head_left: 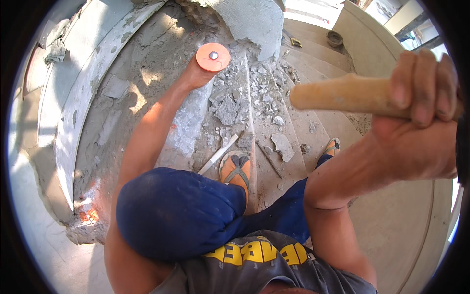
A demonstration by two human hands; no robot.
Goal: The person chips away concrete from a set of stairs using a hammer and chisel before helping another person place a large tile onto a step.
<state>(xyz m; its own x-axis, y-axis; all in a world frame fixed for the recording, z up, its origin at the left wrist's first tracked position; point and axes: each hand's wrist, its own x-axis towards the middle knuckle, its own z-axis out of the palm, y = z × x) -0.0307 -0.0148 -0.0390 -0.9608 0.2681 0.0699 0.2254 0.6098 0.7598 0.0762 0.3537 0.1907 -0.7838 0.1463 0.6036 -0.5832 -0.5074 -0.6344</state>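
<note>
My right hand point(421, 93) is raised close to the camera at the right, gripped around a thick wooden handle point(338, 93) whose head is out of view. My left hand point(196, 73) reaches down to the broken stair edge and holds a chisel topped by a round orange hand guard point(213, 57) with a metal striking end at its centre. The guard hides most of the fingers and the chisel shaft. Broken concrete rubble point(230, 108) lies right beside it on the steps.
Concrete stairs point(313, 127) curve downward with chunks scattered over them. My feet in orange sandals point(236, 171) rest on a step, my blue-trousered knee point(176, 210) bent. A flat metal tool point(218, 154) and a thin rod point(269, 159) lie near the foot. A curved grey wall point(73, 112) rises left.
</note>
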